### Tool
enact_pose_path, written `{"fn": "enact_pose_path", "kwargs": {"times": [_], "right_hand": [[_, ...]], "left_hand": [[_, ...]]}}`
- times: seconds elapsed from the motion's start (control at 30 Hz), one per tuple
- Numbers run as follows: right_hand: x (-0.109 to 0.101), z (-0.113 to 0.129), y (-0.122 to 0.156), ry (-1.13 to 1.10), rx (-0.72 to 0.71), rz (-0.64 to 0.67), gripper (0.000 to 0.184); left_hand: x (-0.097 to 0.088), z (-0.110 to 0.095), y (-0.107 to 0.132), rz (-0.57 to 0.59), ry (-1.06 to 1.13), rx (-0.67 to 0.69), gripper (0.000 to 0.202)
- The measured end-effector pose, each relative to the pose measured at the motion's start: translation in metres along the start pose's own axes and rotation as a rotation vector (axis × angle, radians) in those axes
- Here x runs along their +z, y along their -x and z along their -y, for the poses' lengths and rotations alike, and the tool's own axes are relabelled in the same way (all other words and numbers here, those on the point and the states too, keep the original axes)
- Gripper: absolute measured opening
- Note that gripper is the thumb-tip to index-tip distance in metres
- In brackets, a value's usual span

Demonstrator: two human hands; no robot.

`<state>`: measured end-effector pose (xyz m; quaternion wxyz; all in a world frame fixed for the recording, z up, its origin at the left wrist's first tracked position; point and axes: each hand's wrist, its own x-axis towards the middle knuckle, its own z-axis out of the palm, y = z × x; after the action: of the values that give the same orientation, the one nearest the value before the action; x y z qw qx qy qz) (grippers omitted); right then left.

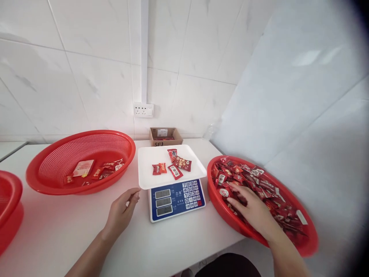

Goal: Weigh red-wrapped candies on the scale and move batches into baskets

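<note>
A blue electronic scale (177,199) stands on the white table, and its white tray (147,175) carries several red candy packets (175,165). My left hand (122,211) rests on the table just left of the scale, fingers loosely curled near the tray's corner, holding nothing I can see. My right hand (250,209) reaches into the red basin (227,215) at the right, fingers spread over the pile of red wrapped candies (259,184). Whether it grips any candy is hidden.
A red mesh basket (57,181) at the left holds a few packets and a pink sachet (83,168). Another red basin (8,207) shows at the far left edge. A small cardboard box (165,136) sits by the tiled wall under a power socket (143,110).
</note>
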<state>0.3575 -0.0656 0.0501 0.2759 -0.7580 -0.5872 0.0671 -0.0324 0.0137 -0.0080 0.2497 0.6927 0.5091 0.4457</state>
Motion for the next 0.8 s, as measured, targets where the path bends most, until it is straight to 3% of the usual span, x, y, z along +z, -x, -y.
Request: {"fn": "enact_pose_path", "kwargs": {"times": [0.1, 0.2, 0.3, 0.43, 0.5, 0.57, 0.8], "right_hand": [[0.005, -0.001, 0.000, 0.078, -0.036, 0.086, 0.035], [0.007, -0.009, -0.001, 0.066, -0.040, 0.081, 0.026], [0.005, -0.014, -0.002, 0.052, -0.035, 0.016, 0.029], [0.002, -0.005, -0.004, 0.066, 0.012, -0.178, 0.034], [0.005, 0.009, -0.007, 0.031, 0.065, -0.208, 0.038], [0.013, 0.031, -0.012, -0.022, 0.078, -0.154, 0.041], [0.059, 0.109, -0.047, 0.020, -0.167, -0.003, 0.040]], "left_hand": [[0.000, -0.002, 0.000, 0.003, -0.011, 0.001, 0.031], [0.000, -0.002, 0.000, 0.007, -0.010, 0.012, 0.030], [-0.001, -0.001, 0.000, 0.006, -0.006, 0.015, 0.029], [-0.001, 0.000, 0.001, 0.021, 0.004, 0.008, 0.027], [-0.001, 0.000, 0.002, 0.030, 0.014, 0.016, 0.027], [0.000, 0.000, 0.003, 0.036, 0.021, 0.025, 0.026], [0.000, 0.004, 0.002, 0.026, 0.044, 0.027, 0.025]]}}
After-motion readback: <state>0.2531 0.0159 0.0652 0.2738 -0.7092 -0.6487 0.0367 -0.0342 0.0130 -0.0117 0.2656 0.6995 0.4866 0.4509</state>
